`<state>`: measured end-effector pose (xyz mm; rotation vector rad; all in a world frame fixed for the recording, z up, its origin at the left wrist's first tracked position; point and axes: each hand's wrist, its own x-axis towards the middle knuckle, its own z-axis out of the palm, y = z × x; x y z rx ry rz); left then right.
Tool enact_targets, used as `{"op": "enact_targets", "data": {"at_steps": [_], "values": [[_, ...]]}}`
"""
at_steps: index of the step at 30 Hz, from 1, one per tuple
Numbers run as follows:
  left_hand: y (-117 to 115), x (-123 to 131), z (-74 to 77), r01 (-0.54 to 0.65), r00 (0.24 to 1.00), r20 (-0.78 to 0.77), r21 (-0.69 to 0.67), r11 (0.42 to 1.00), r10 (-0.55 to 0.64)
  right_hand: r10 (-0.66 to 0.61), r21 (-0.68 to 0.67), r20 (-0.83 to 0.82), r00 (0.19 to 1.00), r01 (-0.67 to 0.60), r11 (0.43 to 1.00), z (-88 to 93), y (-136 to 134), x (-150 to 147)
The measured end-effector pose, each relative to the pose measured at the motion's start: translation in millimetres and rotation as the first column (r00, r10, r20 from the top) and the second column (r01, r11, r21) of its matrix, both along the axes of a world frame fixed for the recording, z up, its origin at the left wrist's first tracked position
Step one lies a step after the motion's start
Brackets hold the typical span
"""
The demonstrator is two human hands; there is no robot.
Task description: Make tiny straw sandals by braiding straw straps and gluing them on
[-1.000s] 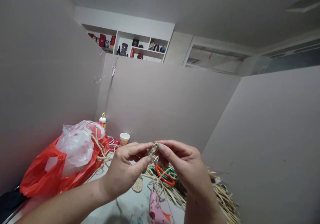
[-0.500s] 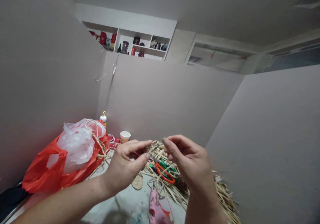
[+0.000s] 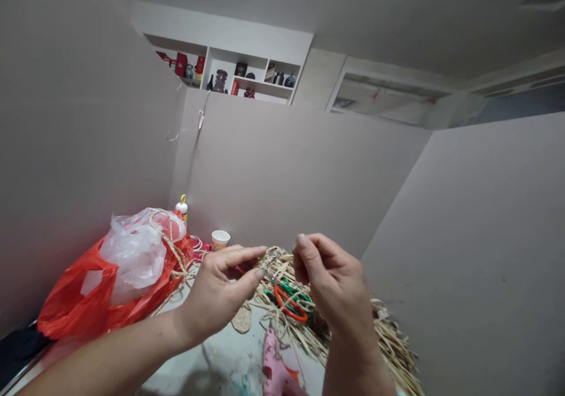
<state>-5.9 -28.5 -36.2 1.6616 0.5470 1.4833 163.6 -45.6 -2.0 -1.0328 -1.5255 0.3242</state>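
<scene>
My left hand [image 3: 220,290] pinches a small braided straw piece [image 3: 270,257] between thumb and fingers, above the table. A little to the right, my right hand [image 3: 331,278] is closed, thumb pressed on the curled fingers; whatever it may hold is hidden or too thin to see. Scissors with orange and green handles [image 3: 289,305] lie among the straw just beneath the hands. Below my left hand, a flat oval woven straw piece [image 3: 241,319] rests on the table. Nearer to me lies a pink glue gun [image 3: 274,360], its nozzle pointing away.
Loose straw strands [image 3: 397,340] spread over the right side of the white table [image 3: 189,366]. A red plastic bag [image 3: 79,302] with clear plastic and a straw braid fills the left. Behind stand a paper cup [image 3: 220,240] and a yellow-topped bottle [image 3: 182,207]. Grey partitions [image 3: 265,166] surround the table.
My right hand has moved slightly up and right, away from the straw piece, and its fingers have curled in more. My left hand keeps its hold on the piece.
</scene>
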Motion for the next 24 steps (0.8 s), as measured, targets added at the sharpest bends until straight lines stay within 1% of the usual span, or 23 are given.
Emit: {"op": "enact_targets", "data": {"at_steps": [1, 3, 6, 8, 9, 11, 12, 15, 17, 20, 22, 24], "values": [[-0.1, 0.0, 0.1, -0.002, 1.000, 0.004, 0.001, 1.000, 0.002, 0.020, -0.021, -0.021, 1.000, -0.020, 1.000, 0.5, 0.0, 0.4], [-0.1, 0.1, 0.0, -0.013, 1.000, 0.006, 0.017, 1.000, 0.013, 0.098, -0.100, -0.048, 0.994, -0.103, 0.990, 1.9, -0.4, 0.7], [-0.1, 0.2, -1.0, -0.064, 0.998, -0.013, 0.063, 0.996, 0.065, 0.215, -0.214, -0.064, 0.974, -0.224, 0.951, 3.8, -1.6, 0.4], [-0.6, -0.2, -1.6, -0.102, 0.994, -0.026, 0.101, 0.990, 0.106, 0.262, -0.234, -0.076, 0.962, -0.272, 0.933, 4.5, -2.5, 0.6], [-1.0, -0.7, -1.5, -0.102, 0.994, -0.035, 0.116, 0.988, 0.106, 0.278, -0.235, -0.084, 0.957, -0.290, 0.928, 4.6, -3.0, 0.9], [-1.8, -2.1, -0.2, -0.048, 0.998, -0.045, 0.119, 0.992, 0.054, 0.308, -0.238, -0.098, 0.946, -0.322, 0.916, 4.6, -4.4, 1.7], [-2.0, -3.1, 1.0, -0.004, 0.999, -0.041, 0.096, 0.995, 0.008, 0.324, -0.241, -0.103, 0.941, -0.339, 0.909, 4.6, -5.3, 2.1], [-0.2, -6.7, 6.0, 0.147, 0.989, 0.040, -0.044, 0.988, -0.145, 0.374, -0.252, -0.104, 0.922, -0.388, 0.887, 4.9, -8.7, 2.0], [3.1, -8.9, 8.8, 0.238, 0.969, 0.102, -0.128, 0.963, -0.226, 0.408, -0.265, -0.091, 0.908, -0.417, 0.869, 5.5, -10.9, 1.4], [8.6, -10.7, 10.6, 0.355, 0.932, 0.151, -0.201, 0.913, -0.329, 0.440, -0.280, -0.054, 0.896, -0.437, 0.855, 6.2, -13.0, 1.1], [10.7, -10.8, 10.6, 0.410, 0.910, 0.176, -0.237, 0.881, -0.376, 0.449, -0.279, -0.028, 0.893, -0.439, 0.854, 6.2, -13.7, 1.3], [11.3, -10.3, 10.4, 0.441, 0.895, 0.187, -0.258, 0.859, -0.404, 0.452, -0.277, -0.009, 0.892, -0.437, 0.856, 6.3, -14.0, 1.2]]}}
